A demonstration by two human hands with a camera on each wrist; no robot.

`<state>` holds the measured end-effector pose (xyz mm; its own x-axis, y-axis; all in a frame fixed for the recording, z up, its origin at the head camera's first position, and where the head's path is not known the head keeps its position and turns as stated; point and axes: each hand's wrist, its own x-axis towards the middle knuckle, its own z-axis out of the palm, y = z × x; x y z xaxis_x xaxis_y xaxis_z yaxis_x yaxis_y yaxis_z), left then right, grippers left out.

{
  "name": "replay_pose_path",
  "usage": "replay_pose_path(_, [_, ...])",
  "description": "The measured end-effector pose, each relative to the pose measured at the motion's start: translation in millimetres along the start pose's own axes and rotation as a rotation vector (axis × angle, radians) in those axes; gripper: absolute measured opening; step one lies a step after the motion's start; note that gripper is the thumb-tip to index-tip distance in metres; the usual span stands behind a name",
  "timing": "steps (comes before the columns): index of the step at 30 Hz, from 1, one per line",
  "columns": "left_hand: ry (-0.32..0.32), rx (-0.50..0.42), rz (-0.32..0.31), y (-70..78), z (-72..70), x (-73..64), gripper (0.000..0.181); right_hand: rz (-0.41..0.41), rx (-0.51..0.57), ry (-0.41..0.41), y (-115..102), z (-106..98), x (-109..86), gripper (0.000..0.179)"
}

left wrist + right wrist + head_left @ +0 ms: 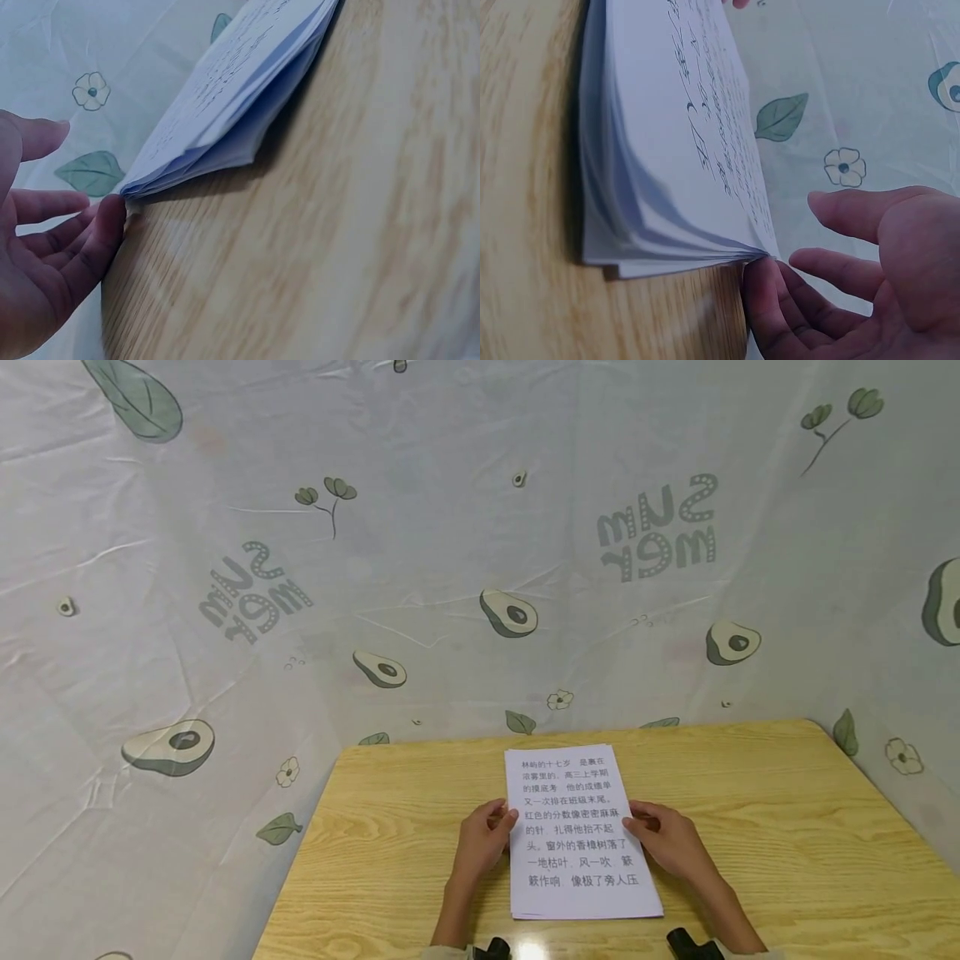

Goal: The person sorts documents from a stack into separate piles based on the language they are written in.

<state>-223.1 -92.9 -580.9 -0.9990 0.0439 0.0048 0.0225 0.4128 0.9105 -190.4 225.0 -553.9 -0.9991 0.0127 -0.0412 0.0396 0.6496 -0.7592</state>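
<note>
A stack of white paper sheets [573,893] printed with large Chinese characters lies on the wooden table, its long sides running away from me. My left hand [483,837] is at the stack's left edge, and my right hand [667,837] is at the right edge. In the left wrist view, the little-finger side of the left hand [56,259] touches the paper edge while the thumb stays apart. The right wrist view shows the right hand [855,277] likewise, its lower fingers against the sheets' edge. Lower corners of the sheets fan slightly apart.
The light wooden table [397,827] extends on both sides of the paper. Behind and beside it hangs a pale cloth [435,527] printed with avocados, leaves and flowers. Two black devices, one near each wrist [495,948], show at the bottom edge.
</note>
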Motion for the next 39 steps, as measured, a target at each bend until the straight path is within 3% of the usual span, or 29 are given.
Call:
replay_pose_path(8, [0.021, 0.056, 0.053, 0.5, -3.0, -1.0, 0.046, -0.008, -0.03, -0.008, 3.2, -2.3, 0.6, 0.052])
replay_pose_path(13, [0.021, 0.108, 0.09, 3.1, -1.6, -1.8, 0.018, -0.022, -0.032, -0.006, 3.8, -2.3, 0.0, 0.049])
replay_pose_path(17, [0.032, 0.163, 0.112, 4.0, 0.4, -2.0, 0.011, -0.039, -0.028, -0.001, 3.6, -1.5, -1.1, 0.046])
replay_pose_path(23, [0.026, 0.178, 0.086, 3.6, 1.7, -2.5, 0.02, -0.056, -0.039, 0.008, 3.0, 0.5, -1.9, 0.043])
replay_pose_path(29, [0.028, 0.156, 0.106, 2.1, 2.7, -2.8, 0.033, -0.064, -0.033, 0.016, -0.4, 0.8, -2.9, 0.043])
replay_pose_path(39, [0.044, 0.13, 0.097, 3.2, 1.9, -3.7, 0.033, -0.055, -0.038, 0.028, -2.2, 1.4, -3.7, 0.048])
